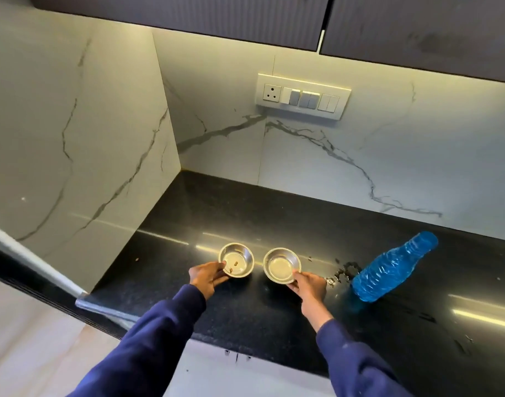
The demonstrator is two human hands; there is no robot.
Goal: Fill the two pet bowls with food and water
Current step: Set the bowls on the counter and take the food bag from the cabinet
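Left of the bottle (394, 267) on the desk (245, 319), my left hand (208, 277) pinches the left bowl (236, 259) by its rim, my right hand (308, 285) the right bowl (282, 265). Light, stiff, slippery steel, I judge; rims grip best.

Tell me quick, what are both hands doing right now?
The left hand pinches the rim of the left steel bowl.
The right hand pinches the rim of the right steel bowl.

Head-worn camera looks steeply down over the countertop (245, 213)
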